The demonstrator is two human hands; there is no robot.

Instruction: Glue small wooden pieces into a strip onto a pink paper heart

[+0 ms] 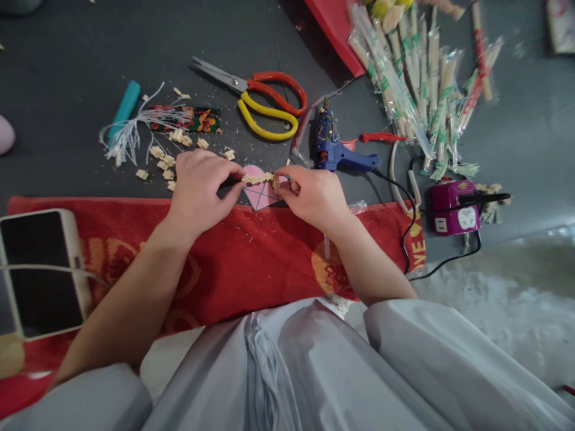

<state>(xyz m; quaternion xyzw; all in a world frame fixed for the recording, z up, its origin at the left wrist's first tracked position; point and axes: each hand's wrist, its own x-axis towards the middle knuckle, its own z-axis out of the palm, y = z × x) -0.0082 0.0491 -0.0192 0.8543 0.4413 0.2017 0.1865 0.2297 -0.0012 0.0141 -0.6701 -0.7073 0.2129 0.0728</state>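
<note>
Between my two hands is a strip of small pale wooden pieces (257,178), joined in a row. My left hand (197,188) pinches its left end between thumb and fingers. At the other end, my right hand (317,194) grips the strip with thumb and index finger. Just beneath it lies a pink heart-shaped card (258,199) with dark crossing lines, partly covered by the strip and fingers. Loose wooden bits (164,160) are scattered left of my left hand. A blue glue gun (336,149) rests beyond my right hand.
Scissors (263,102) with red and yellow handles lie ahead. Wrapped wooden sticks (413,78) fill the upper right. A purple power socket (453,206) with black cords stands at right. A phone (42,272) lies on the red towel (251,257). White strings (126,134) spread at left.
</note>
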